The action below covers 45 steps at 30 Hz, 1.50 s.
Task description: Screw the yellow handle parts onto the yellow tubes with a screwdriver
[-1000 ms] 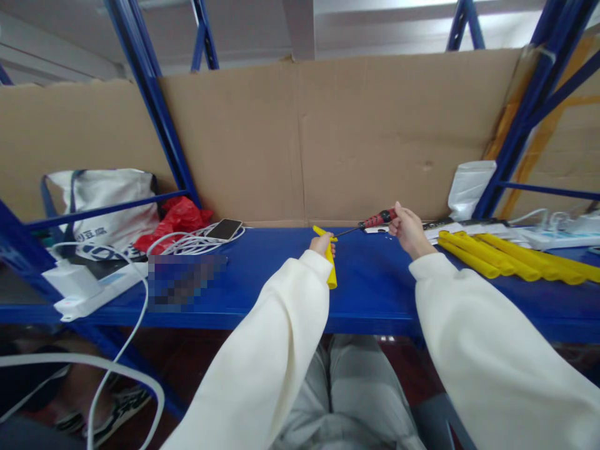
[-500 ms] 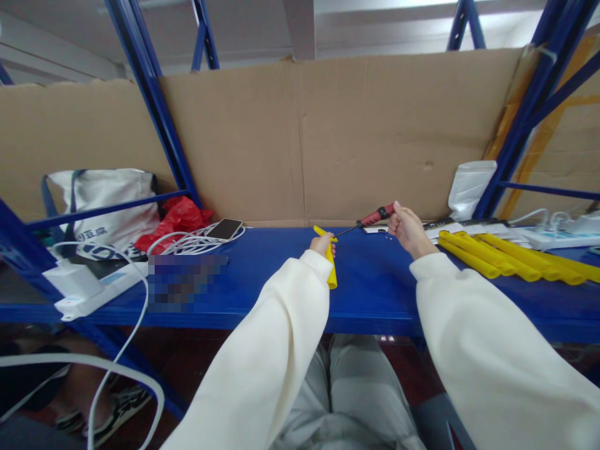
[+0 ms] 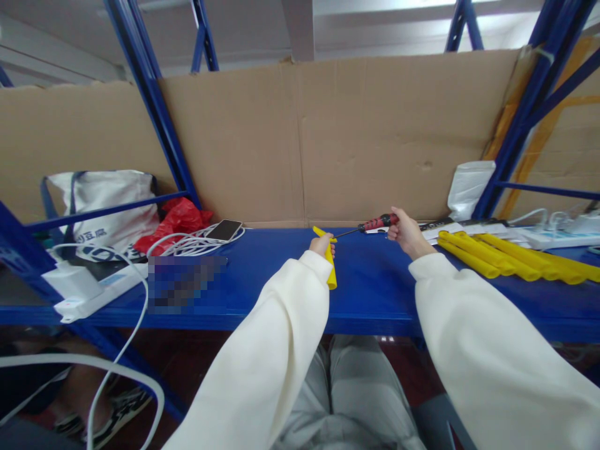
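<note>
"Holding what in the left hand [image 3: 322,245]?"

"Grasping the held yellow tube [image 3: 332,277] narrowly, with fingers curled round near the upper end. Keep that tube as the landmark for everything else, over the blue table [image 3: 276,281]."

"And in the right hand [image 3: 407,232]?"

"Pinching the rear of the red-and-black screwdriver [image 3: 375,223], fingers folded in tightly. Look right of the landmark for the handle; follow the dark shaft leftward to the landmark's upper part. Cannot tell whether touching or inserted, with fingers close by."

"Now count."

"Count one screwdriver and one tube in hand. Add at least five loose yellow tubes [image 3: 515,259], lying side by side well right of the landmark; cannot give an exact number because of the overlap. Count one phone [image 3: 225,230] left of the landmark, on coiled white cable [image 3: 187,244], then one red plastic bag [image 3: 175,220] and one tote bag [image 3: 112,209] farther left. Tally two white power strips: the left power strip [image 3: 112,292] far left of the landmark, the right power strip [image 3: 544,239] far right. Include one white pouch [image 3: 470,187], right of and behind the landmark."

"Read any writing?"

"Make out 豆腐 in dark characters on the tote bag, with larger blue lettering below, partly covered by cable. Cannot read any marking on the screwdriver: too small."
</note>
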### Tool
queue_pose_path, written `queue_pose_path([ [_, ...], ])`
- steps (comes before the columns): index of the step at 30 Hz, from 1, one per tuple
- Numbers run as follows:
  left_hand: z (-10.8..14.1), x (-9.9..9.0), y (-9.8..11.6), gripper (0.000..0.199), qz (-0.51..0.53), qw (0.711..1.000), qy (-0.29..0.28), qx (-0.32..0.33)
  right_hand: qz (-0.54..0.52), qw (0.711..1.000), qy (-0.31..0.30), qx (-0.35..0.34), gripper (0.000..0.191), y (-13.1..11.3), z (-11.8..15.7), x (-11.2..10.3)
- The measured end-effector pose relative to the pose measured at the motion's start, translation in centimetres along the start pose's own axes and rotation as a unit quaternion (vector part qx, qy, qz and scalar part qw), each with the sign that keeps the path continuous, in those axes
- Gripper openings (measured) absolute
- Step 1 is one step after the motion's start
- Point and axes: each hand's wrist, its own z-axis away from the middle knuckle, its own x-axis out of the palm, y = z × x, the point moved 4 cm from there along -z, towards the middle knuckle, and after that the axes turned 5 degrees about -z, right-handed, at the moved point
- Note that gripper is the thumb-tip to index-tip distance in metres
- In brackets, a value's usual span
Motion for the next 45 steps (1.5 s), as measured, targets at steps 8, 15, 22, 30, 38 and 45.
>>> queue_pose_path([
  [8,0.2,0.1,0.0,0.017,0.009,1.0,-0.011,0.004,-0.036,0.998,0.049,-0.011,0.039,-0.1,0.2,-0.2],
  [15,0.2,0.1,-0.1,0.013,0.02,1.0,-0.009,0.0,-0.015,0.998,0.043,-0.05,0.047,-0.1,-0.9,-1.1],
  [22,-0.3,0.2,-0.2,0.013,0.018,1.0,-0.005,0.01,0.024,0.999,0.034,-0.011,0.044,0.2,-0.2,-0.6],
  [30,-0.1,0.3,0.0,0.011,0.006,1.0,0.004,0.015,0.144,0.987,-0.038,0.063,0.035,1.9,-0.7,-0.2],
  [38,0.6,0.2,0.6,0.052,0.044,0.995,0.022,0.088,0.337,0.911,-0.179,0.157,0.043,4.8,-0.4,-0.1],
  [45,0.4,0.7,0.4,0.058,-0.062,0.992,0.014,0.107,0.353,0.906,-0.221,0.074,0.018,4.0,-0.5,0.0],
])
